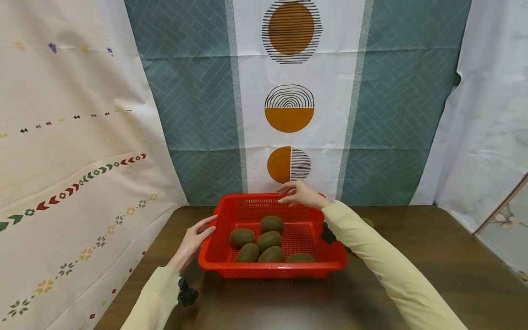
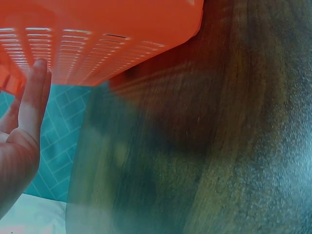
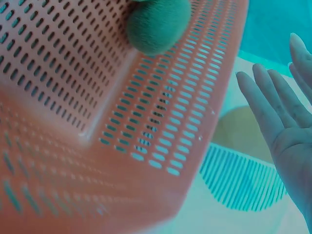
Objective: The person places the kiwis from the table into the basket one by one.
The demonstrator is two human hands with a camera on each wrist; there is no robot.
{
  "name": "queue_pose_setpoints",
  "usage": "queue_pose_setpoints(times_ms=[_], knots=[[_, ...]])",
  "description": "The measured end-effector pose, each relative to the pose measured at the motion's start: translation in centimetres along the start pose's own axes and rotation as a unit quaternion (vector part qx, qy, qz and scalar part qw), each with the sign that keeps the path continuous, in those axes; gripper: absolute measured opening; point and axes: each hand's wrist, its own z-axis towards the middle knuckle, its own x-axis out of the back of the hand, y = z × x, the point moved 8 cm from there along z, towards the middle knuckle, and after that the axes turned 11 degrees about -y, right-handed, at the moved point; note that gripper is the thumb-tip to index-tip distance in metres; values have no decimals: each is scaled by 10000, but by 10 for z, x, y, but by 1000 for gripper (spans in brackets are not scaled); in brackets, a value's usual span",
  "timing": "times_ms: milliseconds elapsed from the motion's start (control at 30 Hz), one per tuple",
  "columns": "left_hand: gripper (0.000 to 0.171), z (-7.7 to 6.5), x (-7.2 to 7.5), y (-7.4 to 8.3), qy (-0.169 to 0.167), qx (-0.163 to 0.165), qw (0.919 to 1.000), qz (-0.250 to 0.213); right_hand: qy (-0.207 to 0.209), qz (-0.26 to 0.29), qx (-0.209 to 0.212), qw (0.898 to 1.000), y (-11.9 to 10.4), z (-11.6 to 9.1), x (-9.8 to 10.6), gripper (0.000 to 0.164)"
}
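A red plastic basket [image 1: 272,266] with slotted walls sits on the table, with several brown kiwis [image 1: 268,240] lying on its floor. My left hand [image 1: 194,240] is at the basket's left side; in the left wrist view its extended fingers [image 2: 34,97] reach up to the slotted outer wall. Over the back rim hovers my right hand [image 1: 303,195], fingers loosely extended and nothing in them. The right wrist view shows the right palm [image 3: 292,131] beyond the rim, and one kiwi [image 3: 158,27] by the inner wall.
On the brown wooden table [image 1: 412,256], right of the basket, a kiwi [image 1: 368,222] shows partly behind my right sleeve. A patterned curtain [image 1: 198,114] hangs just behind the table, and a pale embroidered cloth [image 1: 82,183] drapes along the left.
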Motion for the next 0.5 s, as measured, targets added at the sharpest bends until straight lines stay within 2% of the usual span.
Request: queue_pose_setpoints(times_ms=[200,500], knots=[[47,-1,0,1,-35,51,10000,-50,320,349,209,9987,-4,-17,20,36],[48,-7,-10,16,-251,124,9994,-192,648,623,89,9959,3,-57,45,41]])
